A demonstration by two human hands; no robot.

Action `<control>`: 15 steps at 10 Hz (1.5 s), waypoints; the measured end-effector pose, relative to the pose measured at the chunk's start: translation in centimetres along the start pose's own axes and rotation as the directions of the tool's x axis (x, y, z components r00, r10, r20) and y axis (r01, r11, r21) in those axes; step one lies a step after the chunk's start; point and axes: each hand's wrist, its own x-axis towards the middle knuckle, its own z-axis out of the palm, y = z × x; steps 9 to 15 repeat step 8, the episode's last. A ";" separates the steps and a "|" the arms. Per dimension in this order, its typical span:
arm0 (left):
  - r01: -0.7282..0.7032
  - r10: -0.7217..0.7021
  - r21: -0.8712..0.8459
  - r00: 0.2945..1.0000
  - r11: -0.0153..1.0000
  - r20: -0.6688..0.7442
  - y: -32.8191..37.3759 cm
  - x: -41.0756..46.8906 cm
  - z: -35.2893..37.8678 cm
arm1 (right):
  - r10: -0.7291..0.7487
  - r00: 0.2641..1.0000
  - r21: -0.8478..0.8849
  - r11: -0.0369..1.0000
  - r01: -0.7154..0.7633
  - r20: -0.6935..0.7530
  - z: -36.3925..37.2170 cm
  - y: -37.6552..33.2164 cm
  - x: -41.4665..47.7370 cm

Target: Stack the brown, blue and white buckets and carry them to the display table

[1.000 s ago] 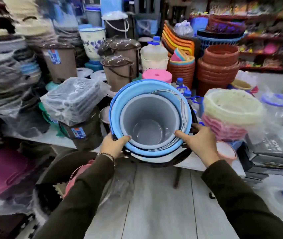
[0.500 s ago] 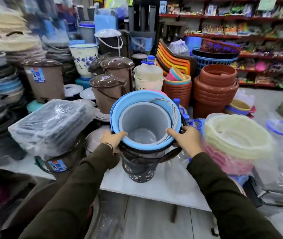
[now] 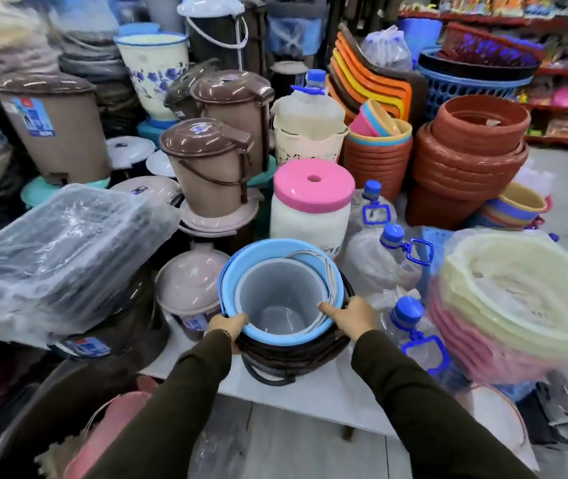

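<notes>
Both hands, left hand and right hand, are curling fingers around the nested brown, blue and white plastic buckets, now lowered deeper onto the white worktop.

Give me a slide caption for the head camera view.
Both hands hold nested brown, blue and white buckets over a crowded display table.
</notes>
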 end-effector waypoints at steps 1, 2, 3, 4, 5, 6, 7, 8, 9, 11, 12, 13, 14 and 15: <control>0.039 -0.035 0.118 0.999 0.992 -0.041 -1.2 1.3 0.1 | 0.060 0.998 -0.037 0.998 -0.059 0.015 1.2 0.6 0.5; 0.051 -0.023 0.275 0.994 0.960 -0.105 -2.6 2.7 0.6 | 0.108 0.993 -0.093 0.990 -0.104 0.039 2.6 1.7 1.0; 0.026 0.014 0.384 0.995 0.923 -0.101 -2.9 3.4 1.0 | 0.136 0.990 -0.117 0.984 -0.131 0.031 3.1 2.5 1.1; 0.013 0.052 0.525 0.993 0.851 -0.110 -2.8 3.6 1.0 | 0.149 0.989 -0.168 0.975 -0.149 -0.010 3.0 2.6 0.9; -0.019 0.102 0.589 0.989 0.808 -0.109 -2.0 3.2 0.7 | 0.159 0.987 -0.181 0.970 -0.161 -0.025 2.8 1.7 1.0; -0.165 0.279 0.662 0.958 0.731 -0.069 -0.3 2.7 0.3 | 0.174 0.984 -0.201 0.964 -0.176 -0.029 2.0 -0.5 1.2; -0.277 0.433 0.699 0.900 0.659 -0.050 2.5 2.0 1.0 | 0.137 0.988 -0.167 0.975 -0.148 -0.073 0.1 -2.9 2.0; -0.510 0.661 0.721 0.744 0.470 0.096 7.3 0.2 2.4 | 0.014 0.985 -0.131 0.991 -0.037 -0.171 -4.5 -7.1 2.1; -0.510 0.661 0.721 0.744 0.470 0.096 7.3 0.2 2.4 | 0.014 0.985 -0.131 0.991 -0.037 -0.171 -4.5 -7.1 2.1; -0.510 0.661 0.721 0.744 0.470 0.096 7.3 0.2 2.4 | 0.014 0.985 -0.131 0.991 -0.037 -0.171 -4.5 -7.1 2.1; -0.510 0.661 0.721 0.744 0.470 0.096 7.3 0.2 2.4 | 0.014 0.985 -0.131 0.991 -0.037 -0.171 -4.5 -7.1 2.1; -0.510 0.661 0.721 0.744 0.470 0.096 7.3 0.2 2.4 | 0.014 0.985 -0.131 0.991 -0.037 -0.171 -4.5 -7.1 2.1; -0.510 0.661 0.721 0.744 0.470 0.096 7.3 0.2 2.4 | 0.014 0.985 -0.131 0.991 -0.037 -0.171 -4.5 -7.1 2.1; -0.510 0.661 0.721 0.744 0.470 0.096 7.3 0.2 2.4 | 0.014 0.985 -0.131 0.991 -0.037 -0.171 -4.5 -7.1 2.1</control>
